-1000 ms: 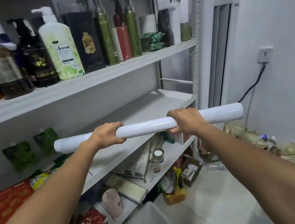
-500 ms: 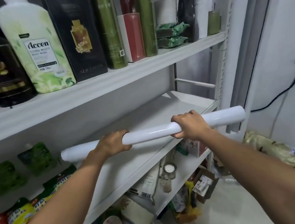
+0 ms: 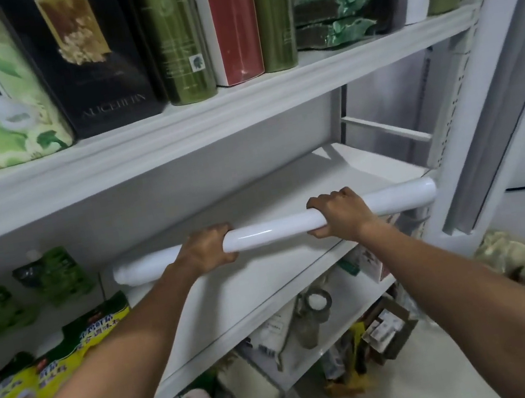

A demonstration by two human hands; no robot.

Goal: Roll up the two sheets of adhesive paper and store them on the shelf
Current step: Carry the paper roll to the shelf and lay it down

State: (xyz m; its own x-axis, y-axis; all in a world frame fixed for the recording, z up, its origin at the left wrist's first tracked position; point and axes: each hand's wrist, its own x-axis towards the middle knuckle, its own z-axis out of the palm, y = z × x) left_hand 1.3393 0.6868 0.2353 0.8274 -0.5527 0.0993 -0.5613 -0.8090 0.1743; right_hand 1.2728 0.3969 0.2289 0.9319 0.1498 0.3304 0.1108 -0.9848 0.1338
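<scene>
Head view: white roll (image 3: 270, 230) of adhesive paper at frame centre, horizontal, over middle shelf (image 3: 237, 307). Left hand (image 3: 205, 251) and right hand (image 3: 338, 215) fingers curled round it. Risk: right end catches upright (image 3: 456, 97); released roll may unfurl or roll off front edge.

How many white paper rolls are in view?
1: the white roll, gripped by the left hand and right hand over the middle shelf. A second may be out of sight.
</scene>
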